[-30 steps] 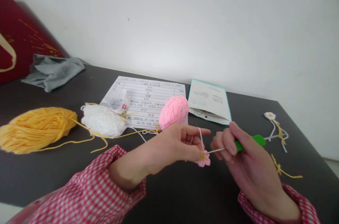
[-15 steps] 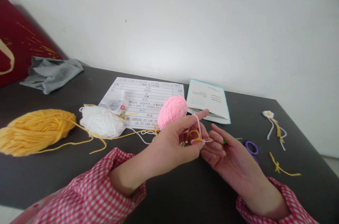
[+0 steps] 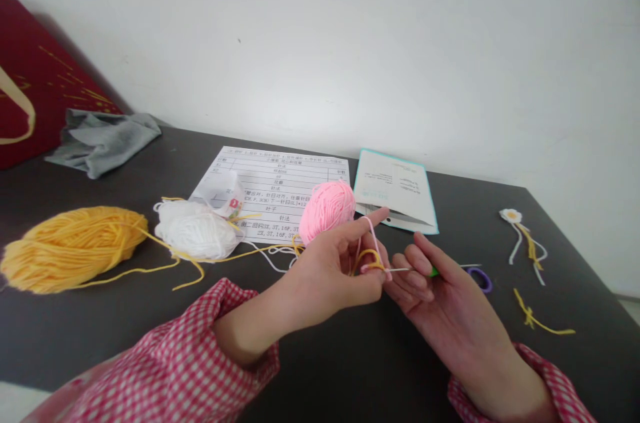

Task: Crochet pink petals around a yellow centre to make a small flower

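The small crochet piece (image 3: 373,267), pink with yellow worked into it, sat pinched between the thumb and fingers of the left hand (image 3: 335,269), held just above the dark table (image 3: 350,356) in front of the person. A pink strand (image 3: 373,229) ran up over the raised forefinger, kept taut there. The left hand's fingers were closed on the piece; only the forefinger stood out straight.

The right hand (image 3: 440,296) lay palm up just beside it, fingers loosely curled round the crochet hook (image 3: 400,269), whose metal shaft pointed into the piece while only a sliver of its green handle showed. The grip looked light rather than tight.

To my eye, the stitch would go best with the strand kept under even tension over that forefinger, the pinch held close to the working loop, and the hook turned gently so it catches a whole strand without splitting it.

Behind the hands stood a pink yarn ball (image 3: 327,209), resting on a printed pattern sheet (image 3: 270,183), with a white skein (image 3: 195,229) and a yellow skein (image 3: 70,246) further left, loose yellow threads trailing between them. These trailing ends lay near the working strand and could snag it. A teal-edged booklet (image 3: 395,189), a finished white flower (image 3: 511,215), a purple ring (image 3: 481,276), a knotted yellow scrap (image 3: 535,319) and a grey cloth (image 3: 100,139) lay well apart.
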Tool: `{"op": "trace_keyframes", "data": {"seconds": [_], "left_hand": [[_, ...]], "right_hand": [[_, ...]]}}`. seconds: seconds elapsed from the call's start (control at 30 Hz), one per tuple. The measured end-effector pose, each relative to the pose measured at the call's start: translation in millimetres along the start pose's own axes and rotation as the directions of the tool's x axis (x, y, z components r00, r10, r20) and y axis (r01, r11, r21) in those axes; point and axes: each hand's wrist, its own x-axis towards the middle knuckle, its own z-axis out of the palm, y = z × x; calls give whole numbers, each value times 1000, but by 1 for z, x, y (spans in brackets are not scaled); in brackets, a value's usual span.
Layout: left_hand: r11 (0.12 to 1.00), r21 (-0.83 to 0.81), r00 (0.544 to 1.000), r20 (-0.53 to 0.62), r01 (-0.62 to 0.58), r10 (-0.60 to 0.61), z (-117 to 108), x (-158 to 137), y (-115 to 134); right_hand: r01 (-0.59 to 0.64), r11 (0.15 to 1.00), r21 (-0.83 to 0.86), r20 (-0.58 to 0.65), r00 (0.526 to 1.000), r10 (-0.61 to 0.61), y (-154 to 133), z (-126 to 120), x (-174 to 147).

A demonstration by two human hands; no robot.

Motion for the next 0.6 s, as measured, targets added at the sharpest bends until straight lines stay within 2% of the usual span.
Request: {"op": "trace_keyframes", "data": {"seconds": [0.07, 0.13, 0.23, 0.33, 0.4, 0.5, 0.6], "left_hand": [[994, -94, 998, -7, 55, -56, 0, 0, 1], [976, -181, 992, -2, 124, -126, -1, 0, 2], [946, -250, 978, 36, 209, -207, -3, 0, 7], [936, -247, 968, 74, 252, -241, -5, -1, 10], [931, -245, 962, 87, 271, -257, -6, -1, 12], [922, -240, 953, 106, 303, -285, -7, -1, 13], [917, -225, 942, 147, 330, -302, -8, -1, 13]], "right_hand": [[94, 995, -45, 1, 996, -94, 0, 2, -4], [244, 955, -167, 41, 970, -241, -2, 5, -8], [497, 778, -385, 175, 867, -467, -4, 7, -12], [663, 571, -485, 328, 743, -584, -6, 5, -14], [748, 431, -504, 444, 653, -614, -7, 2, -16], [812, 225, -539, 568, 548, -614, -14, -6, -22], [823, -4, -568, 726, 498, -474, -28, -14, -31]]}}
